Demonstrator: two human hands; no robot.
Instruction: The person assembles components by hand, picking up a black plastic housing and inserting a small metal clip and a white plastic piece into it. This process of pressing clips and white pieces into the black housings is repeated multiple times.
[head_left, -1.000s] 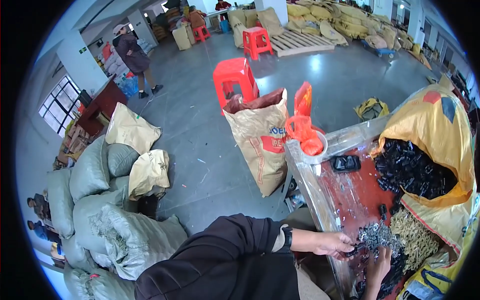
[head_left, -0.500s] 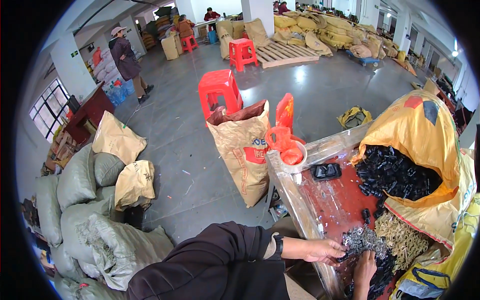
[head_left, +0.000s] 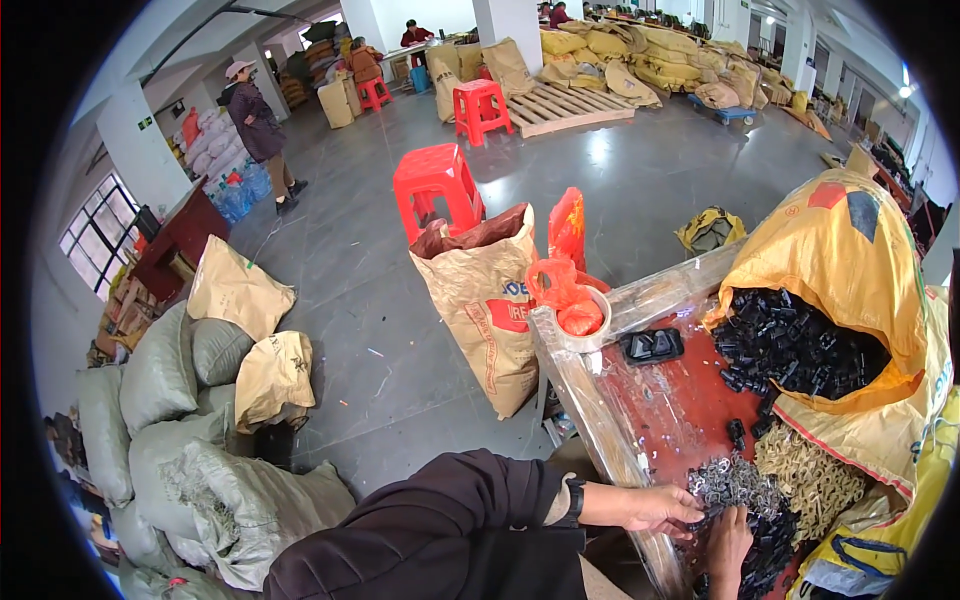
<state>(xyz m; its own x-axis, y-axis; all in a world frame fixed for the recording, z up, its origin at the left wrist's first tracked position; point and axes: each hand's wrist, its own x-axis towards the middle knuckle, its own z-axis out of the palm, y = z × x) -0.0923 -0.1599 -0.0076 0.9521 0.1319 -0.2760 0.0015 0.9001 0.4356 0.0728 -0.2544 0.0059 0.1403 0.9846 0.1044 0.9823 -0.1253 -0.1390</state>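
Note:
Above the right part of the red-topped workbench (head_left: 650, 410), my left hand (head_left: 662, 510) is closed in a pinch, its fingertips nearly meeting my right hand (head_left: 729, 548). My right fingers are bent and pressed together; what either hand holds is too small and hidden to make out. Just beyond them lies a heap of small silvery metal pieces (head_left: 735, 482). Black plastic parts (head_left: 770, 540) are piled beside my right hand, with a mound of small tan pieces (head_left: 808, 472) farther right. More black plastic pieces (head_left: 800, 345) spill from the mouth of an orange-yellow sack (head_left: 840, 240).
A black tray (head_left: 652, 346) and a white round container (head_left: 583, 335) with a red bag stand on the bench. Past its left edge are an open paper sack (head_left: 485, 310) and a red stool (head_left: 438, 185). Stuffed grey-green sacks (head_left: 160, 370) pile up left. A person (head_left: 258, 130) stands farther off.
My hands have drawn slightly closer together, and my left hand has turned a little, its fingertips now beside the right hand's. The view has shifted slightly. The piles look the same.

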